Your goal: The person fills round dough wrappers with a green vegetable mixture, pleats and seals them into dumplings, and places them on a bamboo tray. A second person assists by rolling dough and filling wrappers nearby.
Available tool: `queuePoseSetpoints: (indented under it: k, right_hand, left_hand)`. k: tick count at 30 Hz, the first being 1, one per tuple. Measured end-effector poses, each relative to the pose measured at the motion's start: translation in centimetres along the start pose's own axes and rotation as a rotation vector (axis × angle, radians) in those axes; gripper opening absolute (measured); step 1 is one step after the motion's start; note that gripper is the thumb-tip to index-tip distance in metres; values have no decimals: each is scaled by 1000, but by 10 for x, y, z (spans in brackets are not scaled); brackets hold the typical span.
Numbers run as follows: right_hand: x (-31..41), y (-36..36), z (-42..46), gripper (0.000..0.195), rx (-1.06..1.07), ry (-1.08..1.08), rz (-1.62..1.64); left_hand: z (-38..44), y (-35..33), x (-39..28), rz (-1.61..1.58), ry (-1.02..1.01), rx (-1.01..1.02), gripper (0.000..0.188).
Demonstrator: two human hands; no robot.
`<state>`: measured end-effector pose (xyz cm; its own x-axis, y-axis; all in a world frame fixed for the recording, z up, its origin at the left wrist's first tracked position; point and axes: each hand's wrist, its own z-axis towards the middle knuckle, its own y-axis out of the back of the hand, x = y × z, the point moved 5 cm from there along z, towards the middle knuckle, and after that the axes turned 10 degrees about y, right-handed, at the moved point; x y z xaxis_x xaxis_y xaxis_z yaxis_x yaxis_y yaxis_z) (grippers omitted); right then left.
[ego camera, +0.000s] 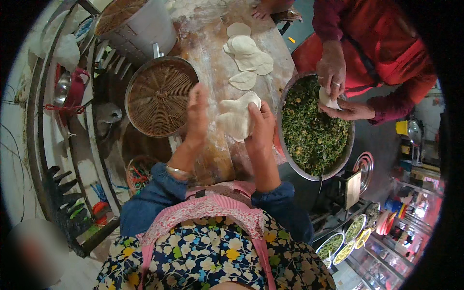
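My right hand (262,123) pinches the edge of a thin, round dough wrapper (247,97) between thumb and fingers. Just below it, a second dough wrapper (232,122) lies close to the same hand, slightly blurred. My left hand (197,112) is raised and holds nothing, its fingers blurred by motion, beside the right rim of a round steamer tray with a woven base (163,96). Farther up the floured wooden table (214,159) lie several overlapping dough wrappers (250,54).
On the right stands a large metal basin (316,177) of chopped green filling (311,134). Over it, a co-worker's hands (337,98) hold a folded wrapper. Another person's hand (259,11) rests at the table's far edge. A tall metal pot (145,32) stands at upper left.
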<state>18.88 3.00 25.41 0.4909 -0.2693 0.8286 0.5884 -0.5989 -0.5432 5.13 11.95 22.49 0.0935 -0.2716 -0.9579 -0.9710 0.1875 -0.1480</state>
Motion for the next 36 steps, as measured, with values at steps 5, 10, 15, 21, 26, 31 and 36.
queuePoseSetpoints:
  k: [5, 10, 15, 21, 26, 31, 36]
  right_hand:
    - [65, 5, -30, 11, 10, 566, -346]
    - [110, 73, -9, 17, -188, 370, -15]
    - [134, 147, 10, 25, -205, 206, 357]
    - [210, 186, 1, 16, -260, 353, 313]
    - [185, 196, 12, 4, -203, 546, 49]
    - [175, 224, 25, 5, -234, 506, -162]
    - [196, 223, 7, 6, -307, 368, 65]
  left_hand:
    - [-72, -111, -32, -240, 366, 570, 54]
    - [-128, -190, -11, -570, 580, 643, 48]
    - [-148, -244, 7, -392, 623, 864, 70]
    - [-130, -278, -33, 496, -229, 607, 107]
    - [-159, -325, -43, 1052, -999, 462, 78]
    - [-166, -339, -47, 1039, -1179, 646, 86]
    - [-157, -331, -70, 951, -1128, 663, 95]
